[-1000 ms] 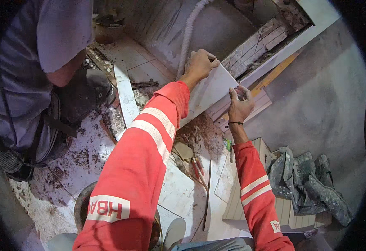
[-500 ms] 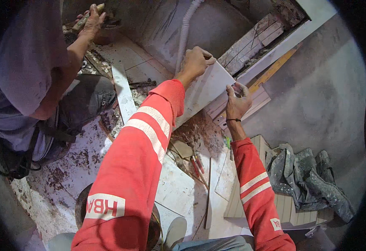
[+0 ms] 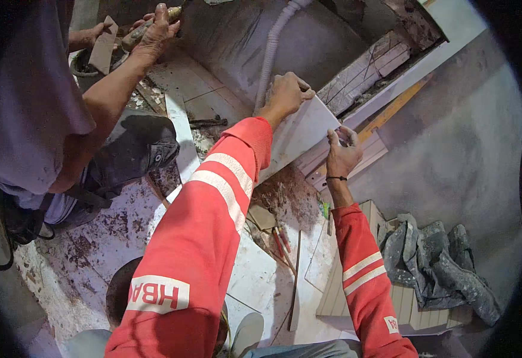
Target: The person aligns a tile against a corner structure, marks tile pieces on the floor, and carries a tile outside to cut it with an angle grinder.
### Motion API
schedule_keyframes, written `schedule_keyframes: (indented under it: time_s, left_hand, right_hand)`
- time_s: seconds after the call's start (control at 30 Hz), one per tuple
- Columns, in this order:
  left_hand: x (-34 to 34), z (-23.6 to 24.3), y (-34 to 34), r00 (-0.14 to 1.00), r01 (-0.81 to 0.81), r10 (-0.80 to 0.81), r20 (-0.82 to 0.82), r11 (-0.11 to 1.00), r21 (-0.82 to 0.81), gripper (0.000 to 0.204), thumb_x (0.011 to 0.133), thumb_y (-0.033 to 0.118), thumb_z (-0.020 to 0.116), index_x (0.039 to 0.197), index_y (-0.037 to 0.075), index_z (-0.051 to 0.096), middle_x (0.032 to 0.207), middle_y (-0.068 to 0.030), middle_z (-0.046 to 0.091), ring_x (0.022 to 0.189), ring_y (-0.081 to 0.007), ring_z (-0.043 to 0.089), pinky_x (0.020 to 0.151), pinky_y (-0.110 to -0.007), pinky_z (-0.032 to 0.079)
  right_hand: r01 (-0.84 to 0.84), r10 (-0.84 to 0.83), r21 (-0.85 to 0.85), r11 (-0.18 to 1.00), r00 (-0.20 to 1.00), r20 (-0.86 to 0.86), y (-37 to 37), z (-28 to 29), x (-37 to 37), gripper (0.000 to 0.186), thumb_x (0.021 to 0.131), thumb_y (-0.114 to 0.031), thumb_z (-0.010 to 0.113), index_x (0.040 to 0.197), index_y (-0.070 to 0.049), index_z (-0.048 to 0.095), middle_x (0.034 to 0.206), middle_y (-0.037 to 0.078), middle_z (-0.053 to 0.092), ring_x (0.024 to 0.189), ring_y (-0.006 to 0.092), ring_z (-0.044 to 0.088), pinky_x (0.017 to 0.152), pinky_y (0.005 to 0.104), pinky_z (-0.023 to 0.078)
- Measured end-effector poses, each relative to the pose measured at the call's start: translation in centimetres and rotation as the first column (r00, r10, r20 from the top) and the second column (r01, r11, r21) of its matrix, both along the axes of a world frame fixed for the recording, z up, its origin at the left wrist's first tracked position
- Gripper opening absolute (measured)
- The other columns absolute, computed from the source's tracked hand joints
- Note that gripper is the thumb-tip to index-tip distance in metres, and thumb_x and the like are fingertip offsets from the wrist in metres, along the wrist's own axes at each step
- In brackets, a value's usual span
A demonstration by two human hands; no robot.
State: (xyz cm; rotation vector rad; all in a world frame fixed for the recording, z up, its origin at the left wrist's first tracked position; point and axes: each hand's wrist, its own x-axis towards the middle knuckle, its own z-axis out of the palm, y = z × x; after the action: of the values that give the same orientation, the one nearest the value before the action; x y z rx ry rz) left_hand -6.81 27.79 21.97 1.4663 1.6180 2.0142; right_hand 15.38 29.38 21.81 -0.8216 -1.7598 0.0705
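A flat white tile point(image 3: 304, 132) is tilted below the wall opening, its lower part behind my left sleeve. My left hand point(image 3: 287, 95) is closed over its upper edge, thumb and fingers pinching it. At the right corner of that tile, my right hand point(image 3: 343, 156) is closed with its fingertips on the edge. A ribbed white hose point(image 3: 271, 51) hangs just behind my left hand. To the left, a co-worker's hand point(image 3: 156, 39) grips a tool handle, and the co-worker's other hand point(image 3: 91, 38) holds a flat grey blade-like piece point(image 3: 103, 49).
Brick and mortar point(image 3: 365, 65) show beside a pale ledge point(image 3: 419, 65) at the upper right. A yellow level-like bar point(image 3: 395, 107) leans near the wall. Crumpled dusty grey cloth point(image 3: 440, 262) lies on stacked panels point(image 3: 362, 286). Debris and red-handled pliers point(image 3: 282, 240) lie on the floor.
The co-worker's hand with the handle has moved right, and their other hand with the flat piece has come into view. My hands keep hold of the tile; the view shifts slightly.
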Motion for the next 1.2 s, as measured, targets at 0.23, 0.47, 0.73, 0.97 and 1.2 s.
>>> schedule_keyframes:
  time_s: [0.23,0.47,0.73,0.97,1.2]
  left_hand:
    - [0.01,0.0,-0.1,0.998,-0.059,0.059,-0.006,0.998,0.011,0.029,0.086,0.033,0.085,0.105,0.011,0.084,0.097,-0.0176,0.079,0.088,-0.0349,0.078,0.084,-0.041,0.06]
    - [-0.05,-0.14,-0.04,0.999,-0.053,0.053,-0.011,0.998,-0.026,0.028,0.087,0.035,0.084,0.104,0.014,0.085,0.098,-0.0168,0.08,0.09,-0.0354,0.078,0.085,-0.044,0.059]
    - [0.55,0.17,-0.29,0.996,-0.092,0.092,-0.012,0.994,-0.064,0.03,0.087,0.037,0.084,0.107,0.014,0.084,0.101,-0.0166,0.08,0.093,-0.0355,0.078,0.087,-0.044,0.059]
    - [0.26,-0.11,-0.11,0.997,-0.068,0.067,-0.027,0.998,-0.01,0.028,0.089,0.036,0.082,0.105,0.014,0.085,0.096,-0.0167,0.08,0.089,-0.0339,0.078,0.084,-0.042,0.06]
    - [0.53,0.01,-0.42,0.998,-0.062,0.062,-0.023,0.998,0.012,0.029,0.089,0.037,0.082,0.105,0.013,0.085,0.095,-0.0178,0.079,0.086,-0.0338,0.078,0.081,-0.043,0.059]
  right_hand:
    - [-0.033,0.03,-0.055,0.998,0.999,-0.045,0.52,-0.14,-0.07,0.025,0.085,-0.01,0.084,0.106,-0.001,0.075,0.094,0.01,0.078,0.089,0.0191,0.076,0.083,0.0334,0.058]
    - [-0.031,0.027,-0.075,0.997,0.998,-0.052,-0.23,0.03,-0.32,0.023,0.085,-0.009,0.084,0.105,-0.002,0.075,0.094,0.009,0.078,0.089,0.0187,0.076,0.084,0.0334,0.058]
    - [-0.012,0.011,-0.035,0.999,0.999,-0.038,0.36,0.01,0.2,0.024,0.084,-0.01,0.084,0.105,-0.003,0.076,0.094,0.01,0.079,0.09,0.0192,0.076,0.084,0.034,0.057]
    - [-0.023,0.023,-0.022,0.999,0.999,-0.031,-0.03,-0.04,-0.05,0.024,0.084,-0.01,0.084,0.104,-0.002,0.075,0.094,0.01,0.078,0.089,0.0199,0.076,0.084,0.0338,0.057]
    - [-0.012,0.011,-0.028,1.0,1.0,-0.022,0.12,0.13,0.12,0.024,0.084,-0.01,0.084,0.105,-0.001,0.075,0.095,0.011,0.078,0.089,0.0202,0.076,0.084,0.0338,0.058]
